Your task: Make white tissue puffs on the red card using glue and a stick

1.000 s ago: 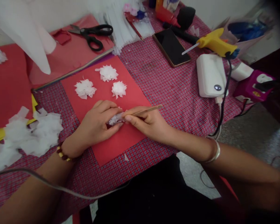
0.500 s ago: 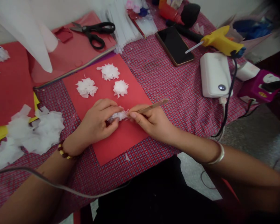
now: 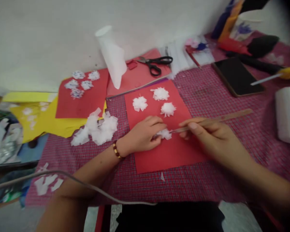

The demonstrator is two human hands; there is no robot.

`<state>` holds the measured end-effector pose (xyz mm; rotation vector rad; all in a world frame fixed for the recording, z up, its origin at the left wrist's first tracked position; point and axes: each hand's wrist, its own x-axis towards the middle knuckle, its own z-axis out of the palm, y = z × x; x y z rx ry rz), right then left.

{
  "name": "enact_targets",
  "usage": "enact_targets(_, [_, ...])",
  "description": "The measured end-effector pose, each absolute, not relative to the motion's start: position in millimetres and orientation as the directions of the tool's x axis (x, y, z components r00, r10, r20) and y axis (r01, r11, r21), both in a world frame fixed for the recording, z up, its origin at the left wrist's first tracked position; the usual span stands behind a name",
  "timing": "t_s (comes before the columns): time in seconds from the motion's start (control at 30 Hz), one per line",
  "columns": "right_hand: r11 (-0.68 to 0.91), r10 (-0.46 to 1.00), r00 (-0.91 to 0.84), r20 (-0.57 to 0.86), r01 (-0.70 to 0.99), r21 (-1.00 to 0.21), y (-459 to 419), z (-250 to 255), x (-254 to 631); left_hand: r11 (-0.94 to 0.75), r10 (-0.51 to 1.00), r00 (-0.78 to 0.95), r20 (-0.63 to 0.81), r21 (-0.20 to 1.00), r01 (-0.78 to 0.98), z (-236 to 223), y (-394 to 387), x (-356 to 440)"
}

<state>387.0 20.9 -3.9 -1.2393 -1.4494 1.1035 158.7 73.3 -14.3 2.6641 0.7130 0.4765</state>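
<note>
My left hand (image 3: 145, 135) pinches a small white tissue-paper flower (image 3: 164, 134) down on a red paper sheet (image 3: 169, 154). My right hand (image 3: 215, 138) grips a thin wooden stick (image 3: 215, 120), and the stick's tip touches the flower. Three finished white paper flowers (image 3: 160, 93) lie on the same red sheet just beyond my hands. The frame is blurred by motion.
Loose white tissue pieces (image 3: 96, 130) lie to the left on the checked cloth. Behind are black scissors (image 3: 157, 62), a rolled white paper (image 3: 112, 54), another red sheet with flowers (image 3: 82, 93) and yellow paper (image 3: 43, 119). A phone (image 3: 236, 77) and a white box (image 3: 288, 114) sit right. A cable (image 3: 74, 182) crosses my left arm.
The view has swung left, showing more of the table's left side. My right hand has drawn back a little along the stick; my left hand still holds the flower.
</note>
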Motion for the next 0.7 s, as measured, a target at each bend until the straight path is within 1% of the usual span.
enact_targets(0.13, [-0.007, 0.991, -0.136, -0.012, 0.040, -0.999, 42, -7, 390, -0.784, 0.603, 0.778, 0.174, 0.308, 0.539, 5, 67, 127])
enact_targets(0.2, [-0.040, 0.984, -0.171, -0.040, -0.001, -0.999, 48, -13, 388, -0.702, 0.708, 0.683, 0.178, 0.289, 0.651, 16, 69, 91])
enact_targets(0.27, [-0.054, 0.980, -0.194, -0.052, -0.006, -0.999, 52, -18, 386, -0.523, 0.852, 0.482, 0.203, 0.295, 0.800, 26, 78, 48])
enact_targets(0.3, [-0.057, 0.978, -0.201, -0.056, 0.000, -0.998, 53, -20, 386, -0.406, 0.912, 0.360, 0.197, 0.310, 0.860, 31, 84, 28])
enact_targets(0.33, [-0.055, 0.977, -0.207, -0.054, 0.002, -0.998, 53, -22, 385, -0.246, 0.966, 0.202, 0.162, 0.329, 0.912, 35, 92, 9])
enact_targets(0.37, [-0.053, 0.976, -0.213, -0.051, -0.001, -0.999, 53, -23, 385, -0.052, 0.992, 0.008, 0.128, 0.345, 0.937, 39, 100, -6])
enact_targets(0.4, [-0.051, 0.974, -0.221, -0.048, -0.007, -0.999, 53, -24, 386, 0.116, 0.987, -0.146, 0.066, 0.335, 0.935, 41, 108, -18])
enact_targets(0.47, [-0.043, 0.970, -0.241, -0.036, -0.025, -0.999, 53, -23, 387, 0.192, 0.981, -0.192, -0.030, 0.325, 0.926, 43, 123, -30])
enact_targets(0.57, [-0.053, 0.965, -0.258, -0.042, -0.036, -0.998, 53, -22, 389, 0.217, 0.973, -0.170, -0.158, 0.351, 0.911, 37, 142, -31])
enact_targets(0.7, [-0.054, 0.960, -0.278, -0.037, -0.052, -0.997, 53, -21, 390, 0.277, 0.947, -0.186, -0.261, 0.376, 0.884, 25, 156, -29])
